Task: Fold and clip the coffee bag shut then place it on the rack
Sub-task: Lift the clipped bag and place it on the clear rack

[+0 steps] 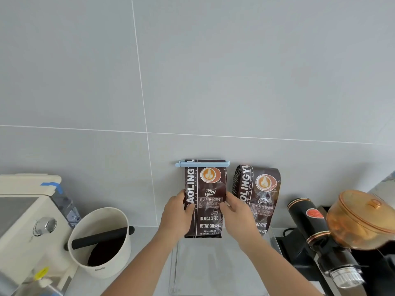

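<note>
Light is bright, even and soft — the grey tiled wall (235, 71) shows no hot spots, and shadows are faint, with a weak one under the white cup (100, 242) on the counter. The amber lid (363, 212) at right catches a mild sheen. Wide-angle distortion bows the grout lines and stretches things near the edges. The centre is fairly sharp, bag print readable; the lower corners smear — slightly soft overall.

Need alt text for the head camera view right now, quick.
Both hands, left hand and right hand, hold an upright coffee bag, its top shut with a blue clip, over a clear rack. A second bag stands to its right against the tiled wall.
</note>
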Available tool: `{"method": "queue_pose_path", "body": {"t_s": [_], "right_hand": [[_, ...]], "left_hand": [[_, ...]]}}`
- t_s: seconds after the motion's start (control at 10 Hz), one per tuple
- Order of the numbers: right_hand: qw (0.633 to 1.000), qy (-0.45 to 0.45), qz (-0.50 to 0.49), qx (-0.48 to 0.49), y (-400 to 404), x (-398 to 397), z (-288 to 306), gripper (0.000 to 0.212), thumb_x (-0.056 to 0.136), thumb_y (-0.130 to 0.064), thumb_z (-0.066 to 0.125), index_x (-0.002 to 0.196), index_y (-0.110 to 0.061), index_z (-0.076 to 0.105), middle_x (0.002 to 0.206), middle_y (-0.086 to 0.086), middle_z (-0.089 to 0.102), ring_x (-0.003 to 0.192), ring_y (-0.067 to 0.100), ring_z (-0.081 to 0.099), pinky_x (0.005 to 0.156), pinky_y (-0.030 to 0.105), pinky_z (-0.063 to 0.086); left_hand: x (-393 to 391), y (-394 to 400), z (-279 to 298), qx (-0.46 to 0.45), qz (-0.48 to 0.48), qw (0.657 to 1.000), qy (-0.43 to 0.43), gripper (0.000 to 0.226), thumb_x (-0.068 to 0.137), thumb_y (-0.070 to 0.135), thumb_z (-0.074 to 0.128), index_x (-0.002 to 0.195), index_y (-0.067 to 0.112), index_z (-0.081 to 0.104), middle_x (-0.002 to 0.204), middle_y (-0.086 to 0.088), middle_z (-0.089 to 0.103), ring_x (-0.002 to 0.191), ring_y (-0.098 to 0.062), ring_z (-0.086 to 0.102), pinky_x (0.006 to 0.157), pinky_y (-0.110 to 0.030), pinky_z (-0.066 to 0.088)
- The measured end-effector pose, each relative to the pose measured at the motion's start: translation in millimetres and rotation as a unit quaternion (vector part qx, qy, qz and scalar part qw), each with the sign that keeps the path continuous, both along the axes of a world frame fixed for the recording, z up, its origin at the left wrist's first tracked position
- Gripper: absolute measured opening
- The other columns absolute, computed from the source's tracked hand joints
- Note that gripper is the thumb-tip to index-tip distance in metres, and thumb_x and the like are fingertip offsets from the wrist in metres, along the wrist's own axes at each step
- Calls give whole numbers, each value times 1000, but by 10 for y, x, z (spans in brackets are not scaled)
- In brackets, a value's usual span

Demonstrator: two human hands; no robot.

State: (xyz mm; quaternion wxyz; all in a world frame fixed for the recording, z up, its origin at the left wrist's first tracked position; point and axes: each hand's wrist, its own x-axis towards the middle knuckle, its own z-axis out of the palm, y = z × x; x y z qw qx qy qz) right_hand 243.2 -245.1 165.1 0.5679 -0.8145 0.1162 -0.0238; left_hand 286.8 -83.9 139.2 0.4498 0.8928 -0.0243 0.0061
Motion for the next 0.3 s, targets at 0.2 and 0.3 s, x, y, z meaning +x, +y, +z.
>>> {"method": "queue_pose_path", "body": {"t_s": [0.2, 0.3], "right_hand": [[996, 24, -3, 87, -96, -254, 309, 30, 92, -17, 49, 91, -30, 77, 86, 1, 77, 82, 23, 68, 80, 34, 53], [983, 25, 7, 183, -146, -428, 501, 35, 96, -11, 51, 75, -20, 78, 76, -5, 79, 87, 15, 70, 93, 32, 47]], "left_hand": [[-198, 127, 266, -99, 2, 992, 84, 38, 94, 19, 54, 132, 15, 53, 120, -7, 67, 98, -19, 61, 77, -26, 44], [-368, 262, 454, -197, 3, 974, 111, 20, 91, 20, 60, 110, 19, 68, 98, 4, 70, 95, -19, 62, 80, -29, 45]]}}
